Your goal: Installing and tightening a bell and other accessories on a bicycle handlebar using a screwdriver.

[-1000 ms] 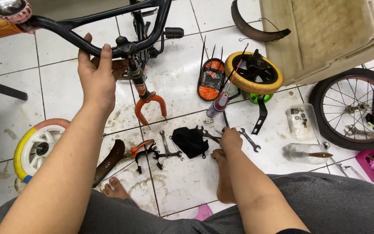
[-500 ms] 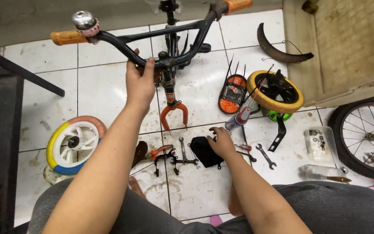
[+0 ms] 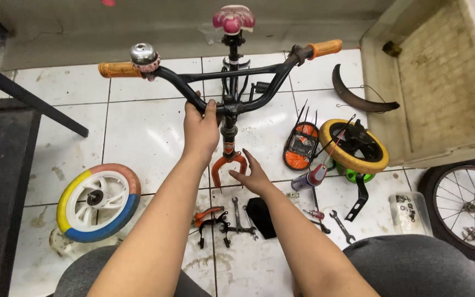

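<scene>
Since a moment ago the right hand (image 3: 255, 177) has left the tools on the floor and now reaches, fingers spread and holding nothing, toward the orange fork (image 3: 228, 163). Left hand (image 3: 200, 130) stays clenched on the black handlebar (image 3: 232, 74) near the stem, keeping the small bike frame upright. View has tipped up too, so the saddle (image 3: 233, 18) and both orange grips now show

Judging by the bare fork and scattered parts, the work looks like front-end assembly, at the point of steadying the frame and checking the fork. A next move would call for a firm hold on one fork leg while the left hand keeps the bar from swinging

On the tiled floor (image 3: 138, 137) below lie wrenches (image 3: 238, 215), a brake caliper (image 3: 211, 221) and a black pouch (image 3: 261, 216). A coloured wheel (image 3: 98, 202) lies left, a yellow-tyred wheel (image 3: 353, 146) right, a spoked wheel (image 3: 463, 206) at the edge
</scene>
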